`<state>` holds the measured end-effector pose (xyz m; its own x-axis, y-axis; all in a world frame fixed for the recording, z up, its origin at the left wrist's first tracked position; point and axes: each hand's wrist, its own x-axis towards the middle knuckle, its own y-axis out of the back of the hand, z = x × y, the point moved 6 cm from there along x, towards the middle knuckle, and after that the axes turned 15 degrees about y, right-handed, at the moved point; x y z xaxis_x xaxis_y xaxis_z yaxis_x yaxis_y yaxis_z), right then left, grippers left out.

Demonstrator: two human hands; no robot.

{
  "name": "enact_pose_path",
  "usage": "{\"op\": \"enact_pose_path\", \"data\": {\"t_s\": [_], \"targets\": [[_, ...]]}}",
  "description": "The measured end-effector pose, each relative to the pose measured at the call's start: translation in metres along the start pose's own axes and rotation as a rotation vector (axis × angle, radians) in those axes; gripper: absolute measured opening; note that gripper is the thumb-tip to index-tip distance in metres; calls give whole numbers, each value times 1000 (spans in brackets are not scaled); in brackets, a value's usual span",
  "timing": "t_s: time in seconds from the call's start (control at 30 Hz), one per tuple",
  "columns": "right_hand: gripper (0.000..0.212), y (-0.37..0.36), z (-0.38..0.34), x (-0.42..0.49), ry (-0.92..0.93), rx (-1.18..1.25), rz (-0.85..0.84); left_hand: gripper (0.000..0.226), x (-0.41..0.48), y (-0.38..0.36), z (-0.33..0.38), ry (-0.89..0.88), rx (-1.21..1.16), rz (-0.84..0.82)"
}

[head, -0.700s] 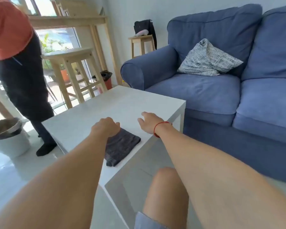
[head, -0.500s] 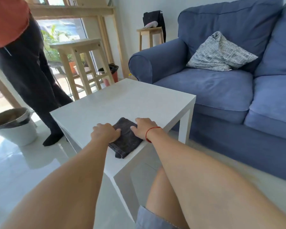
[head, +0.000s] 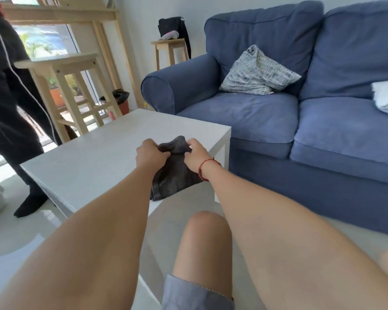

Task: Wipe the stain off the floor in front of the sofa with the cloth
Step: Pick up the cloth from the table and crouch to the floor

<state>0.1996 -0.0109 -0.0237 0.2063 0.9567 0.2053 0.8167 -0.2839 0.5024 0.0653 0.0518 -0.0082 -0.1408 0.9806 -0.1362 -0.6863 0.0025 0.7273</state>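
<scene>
A dark grey folded cloth (head: 177, 173) lies at the near right corner of a white low table (head: 94, 157). My left hand (head: 151, 154) pinches its far left edge, and my right hand (head: 196, 154), with a red string on the wrist, pinches its far right edge. The far edge of the cloth is lifted and bunched between both hands. The blue sofa (head: 300, 121) stands to the right of the table. A strip of pale floor (head: 356, 231) runs in front of it; no stain shows there.
A person in dark clothes (head: 11, 108) stands at the left beside the table. Wooden stools (head: 72, 92) and a wooden frame stand behind, a small bin (head: 121, 101) by the window. A striped cushion (head: 258, 72) lies on the sofa. My bare knee (head: 202, 253) is below the table corner.
Both hands went from resting flat on the cloth to gripping its far edge and lifting it. The view shifted so the table and sofa sit lower and nearer.
</scene>
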Motion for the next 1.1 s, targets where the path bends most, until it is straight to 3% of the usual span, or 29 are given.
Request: {"op": "enact_pose_path", "data": {"t_s": [0.1, 0.2, 0.3, 0.43, 0.5, 0.57, 0.6, 0.67, 0.83, 0.97, 1.1], "targets": [[43, 48, 10, -7, -35, 94, 162, 29, -29, -32, 51, -184, 103, -33], [36, 101, 30, -16, -133, 154, 318, 15, -60, -65, 93, -329, -6, -153], [24, 144, 57, -29, -188, 158, 326, 17, -81, -104, 114, -317, -155, -339], [30, 179, 99, -53, -240, 373, 508, 36, -101, -159, 111, -4, -465, -499], [31, 188, 119, -66, -285, 503, 627, 67, -111, -200, 108, 200, -588, -708], [27, 191, 142, -77, -340, 602, 685, 108, -115, -251, 104, 342, -559, -892], [24, 190, 153, -81, -369, 639, 694, 109, -121, -272, 101, 384, -535, -991], [19, 187, 174, -89, -435, 708, 709, 89, -140, -289, 99, 446, -543, -1066], [28, 193, 232, -99, -503, 767, 801, 76, -143, -341, 84, 550, -579, -1044], [32, 200, 282, -109, -571, 429, 728, 57, -131, -366, 73, 369, -327, -737], [25, 200, 330, -120, -615, 159, 686, 40, -118, -409, 66, 219, -239, -685]]}}
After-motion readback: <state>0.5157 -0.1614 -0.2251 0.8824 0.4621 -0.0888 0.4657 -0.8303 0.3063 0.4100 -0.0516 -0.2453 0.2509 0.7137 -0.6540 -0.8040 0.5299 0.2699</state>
